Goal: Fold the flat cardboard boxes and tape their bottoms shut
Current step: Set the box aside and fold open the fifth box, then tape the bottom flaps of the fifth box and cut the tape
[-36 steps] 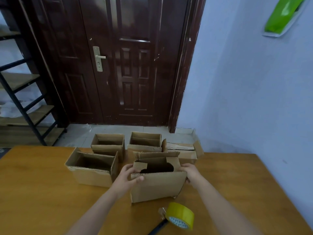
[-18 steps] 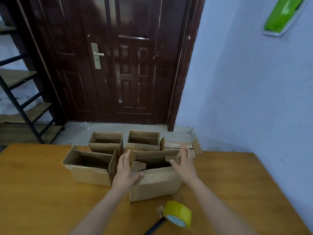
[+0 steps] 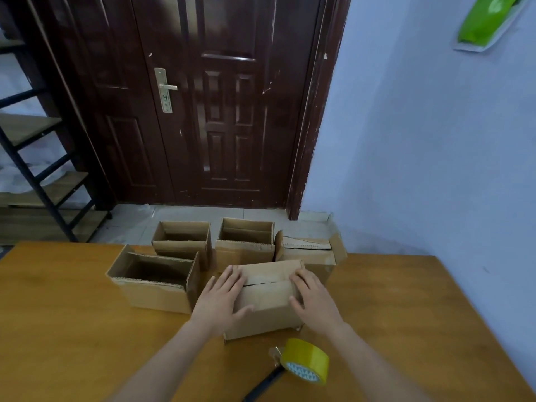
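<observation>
So both hands are flat on top of the cardboard box (image 3: pixel 268 297) nearest the camera, pressing its two long flaps down so they meet along a seam across the middle. Left hand (image 3: pixel 222 303) is spread open, palm down on the left end with the thumb hooked over the front face; right hand (image 3: pixel 314 300) is the same deal on the right end, fingers splayed, not gripping anything. The box sits on the wooden table (image 3: pixel 72 329), right in front of the person, just beside another box (image 3: pixel 153 281) standing with its mouth open upward.

Behind those, three more boxes: one back left (image 3: pixel 182 242), one back centre (image 3: pixel 246 242), and a rougher one on the right (image 3: pixel 310 250) with a torn-looking flap, though it's too blurry to say for sure.

I'd say this is the flap-closing step, with no tape on the seam yet as far as I can see. The yellow tape roll (image 3: pixel 307 362) on its dark-handled dispenser lies just in front of the box, near the right forearm. Next move probably needs one hand holding the flaps shut while the other grabs the tape, otherwise those flaps likely spring back up.
</observation>
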